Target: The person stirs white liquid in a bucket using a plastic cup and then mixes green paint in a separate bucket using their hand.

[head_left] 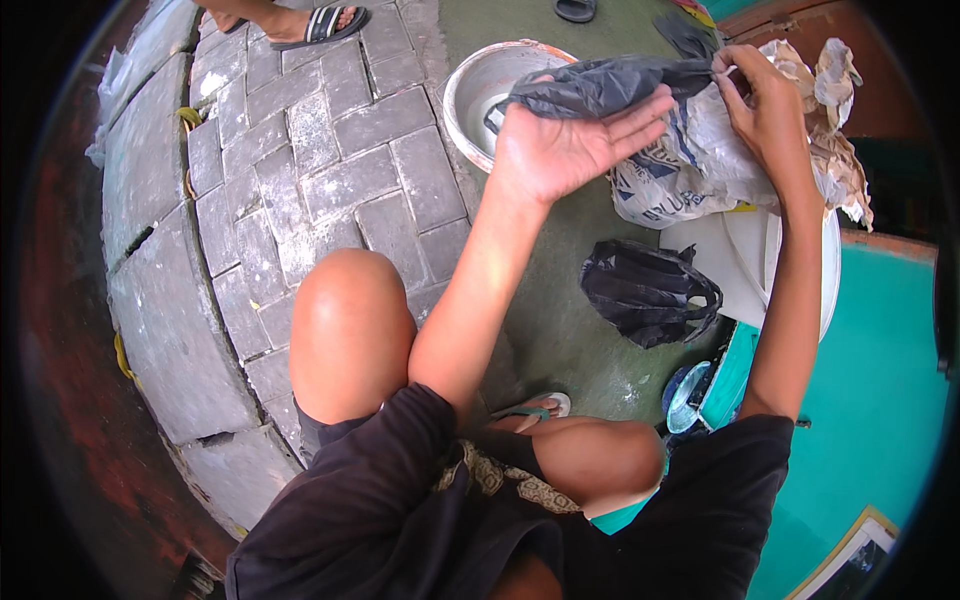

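A black plastic bag (595, 88) stretches between my two hands, over the edge of a whitish basin (470, 85). My left hand (575, 150) is palm up under the bag's left part, its fingers stretched out and apart. At the bag's right end my right hand (755, 90) pinches the gathered plastic between thumb and fingers. Just below the bag stands a printed white sack (675, 170) with its torn brown paper top (840, 90) folded out. Another black plastic bag (650, 290) lies crumpled on the dark green floor, nearer to me.
Grey paving blocks (330, 150) cover the ground at left, edged by concrete slabs (170, 300). Another person's sandalled foot (320, 25) is at the top left. A white container (735, 255) stands beside the sack, near a teal wall (860, 360) and a small blue bowl (688, 395).
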Motion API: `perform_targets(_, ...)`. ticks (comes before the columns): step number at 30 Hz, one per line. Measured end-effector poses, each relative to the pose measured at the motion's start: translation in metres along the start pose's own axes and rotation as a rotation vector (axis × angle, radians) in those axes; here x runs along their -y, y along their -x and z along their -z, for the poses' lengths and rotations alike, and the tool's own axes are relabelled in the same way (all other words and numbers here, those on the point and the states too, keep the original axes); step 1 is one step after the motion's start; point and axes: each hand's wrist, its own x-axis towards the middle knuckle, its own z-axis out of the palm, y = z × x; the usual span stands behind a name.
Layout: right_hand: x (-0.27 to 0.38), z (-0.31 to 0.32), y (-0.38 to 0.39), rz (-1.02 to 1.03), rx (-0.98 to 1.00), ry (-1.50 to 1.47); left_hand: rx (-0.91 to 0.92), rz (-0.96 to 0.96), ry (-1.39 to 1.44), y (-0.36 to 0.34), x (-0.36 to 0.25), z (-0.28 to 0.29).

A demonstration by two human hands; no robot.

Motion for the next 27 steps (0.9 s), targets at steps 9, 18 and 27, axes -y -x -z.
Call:
perform_targets(9, 0.017, 0.006, -0.014, 0.078, -0.090, 0.316, -0.123, 0.004, -0.390, -0.008, -0.050, -0.017)
perform_targets(18, 0.011, 0.003, -0.014, -0.039, 0.100, 0.084, -0.650, 0.229, -1.502, -0.003, -0.096, -0.060)
perform_targets(27, 0.026, 0.016, -0.014, -0.165, 0.092, -0.072, -0.724, -0.096, -1.957, -0.002, -0.111, -0.065)
